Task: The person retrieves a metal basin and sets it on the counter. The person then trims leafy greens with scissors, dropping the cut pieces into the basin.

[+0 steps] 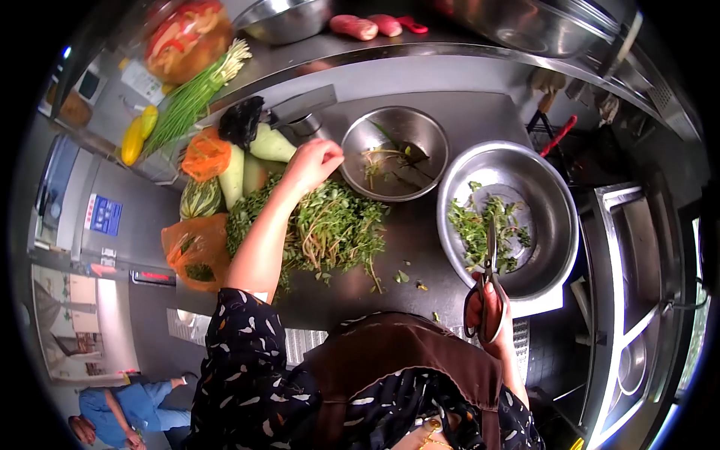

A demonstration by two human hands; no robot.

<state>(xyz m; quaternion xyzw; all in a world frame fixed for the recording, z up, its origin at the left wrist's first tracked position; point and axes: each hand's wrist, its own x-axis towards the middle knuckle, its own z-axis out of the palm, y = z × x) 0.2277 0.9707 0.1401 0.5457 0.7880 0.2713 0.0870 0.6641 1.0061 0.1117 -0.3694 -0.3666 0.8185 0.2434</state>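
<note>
My left hand (315, 163) is at the left rim of a small steel bowl (351, 142), its fingers pinched together; whether anything tiny is between them I cannot make out. Stems and a few leafy scraps (386, 161) lie in that bowl. My left forearm crosses over a large heap of leafy green stems (330, 225) on the steel counter. My right hand (495, 319) grips scissors (491, 281) by the handles, the blades pointing away over a larger steel basin (551, 255). Cut green leaves (480, 229) lie in the basin.
Left of the heap are an orange plastic bag (191, 244), a striped squash (200, 199) and pale gourds (232, 176). A shelf (300, 66) above holds green onions (187, 105) and bowls. A sink (637, 247) stands at right. Another person (124, 412) in blue is at far left.
</note>
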